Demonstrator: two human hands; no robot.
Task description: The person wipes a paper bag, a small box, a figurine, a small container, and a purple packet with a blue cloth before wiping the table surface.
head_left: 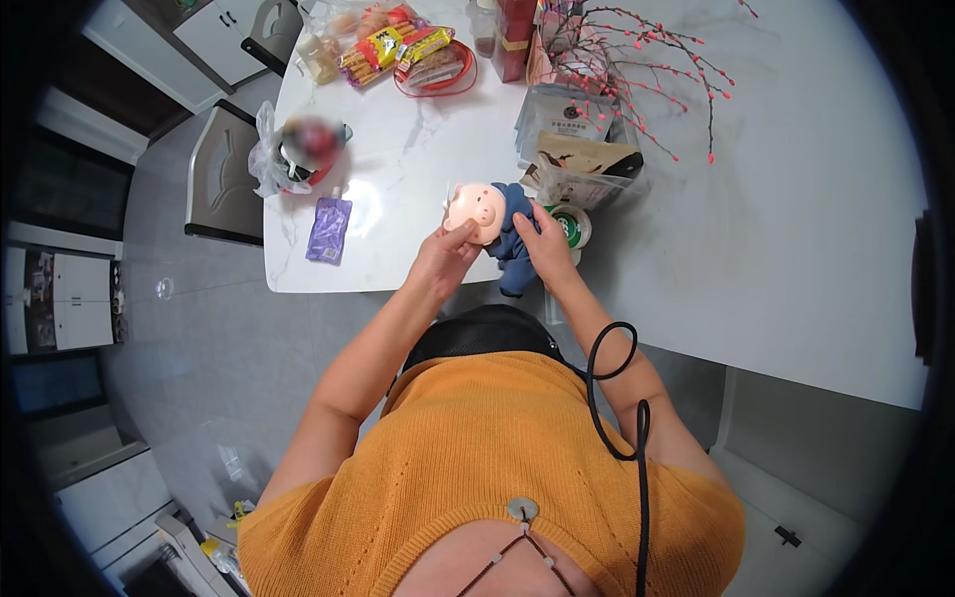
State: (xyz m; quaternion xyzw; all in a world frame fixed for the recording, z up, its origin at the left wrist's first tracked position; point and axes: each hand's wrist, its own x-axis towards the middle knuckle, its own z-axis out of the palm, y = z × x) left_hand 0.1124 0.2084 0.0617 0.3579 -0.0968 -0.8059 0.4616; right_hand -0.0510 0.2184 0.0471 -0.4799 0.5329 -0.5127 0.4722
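A pink pig doll (477,209) in dark blue clothes is held up over the near edge of the white table (398,169). My left hand (445,256) grips the doll's pink head from below. Fingers of my right hand (545,244) close on its blue body from the right side. The doll's legs hang down between the two hands.
On the table lie a purple pouch (329,229), a clear plastic bag with a red object (298,154), snack packets (398,50), paper bags (582,164) and a red-blossom branch (647,70). A grey chair (224,179) stands to the left, a dark stool (482,333) below my hands.
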